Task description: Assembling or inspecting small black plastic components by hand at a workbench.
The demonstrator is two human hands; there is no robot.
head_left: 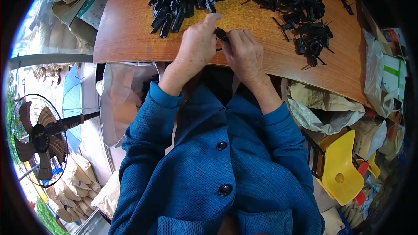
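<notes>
Close together above the table's near edge, my two hands meet at a small black plastic part [222, 35]. My left hand [198, 43] has its fingers closed against one end of it. Pinched round the other end, my right hand [244, 53] hides much of its shape. Beyond my left hand lies a heap of long black plastic pieces [187, 0], some with a grey metallic face. Farther right, a second pile of black parts with thin prongs [313, 39] spreads over the wooden table [126, 26].
A white bag [119, 109] hangs below the table edge at left, near a standing fan [41, 138]. Under the right edge is an open lined sack [322, 109]. A yellow plastic chair [344, 169] stands at right; paper sacks [76, 187] are stacked at lower left.
</notes>
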